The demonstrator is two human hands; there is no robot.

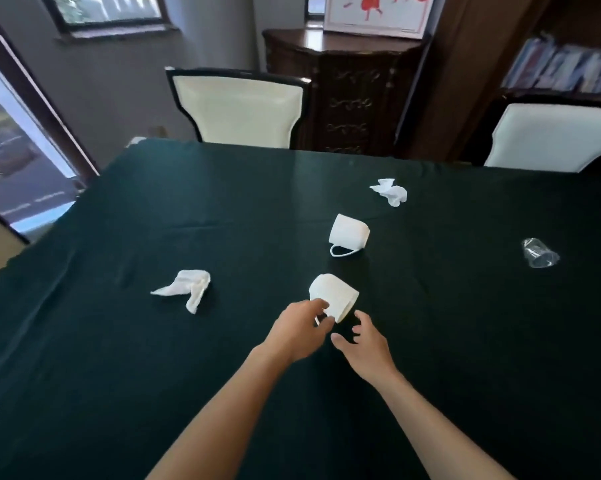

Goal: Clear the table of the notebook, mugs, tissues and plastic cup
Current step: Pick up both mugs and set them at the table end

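Note:
Two white mugs lie on their sides on the dark green tablecloth (pixel 153 375). The near mug (pixel 333 292) is at my fingertips: my left hand (pixel 297 332) pinches its handle, and my right hand (pixel 365 344) hovers just right of it with fingers spread. The far mug (pixel 349 232) lies behind it, handle toward me. One crumpled tissue (pixel 186 289) lies to the left, another crumpled tissue (pixel 389 191) sits farther back. A clear plastic cup (pixel 539 253) lies tipped over at the right. No notebook is in view.
Two cream chairs stand at the far side of the table, one chair (pixel 236 109) left of centre and one chair (pixel 551 136) at the right. A dark wooden cabinet (pixel 347 91) stands between them, with a bookshelf (pixel 565 67) beyond.

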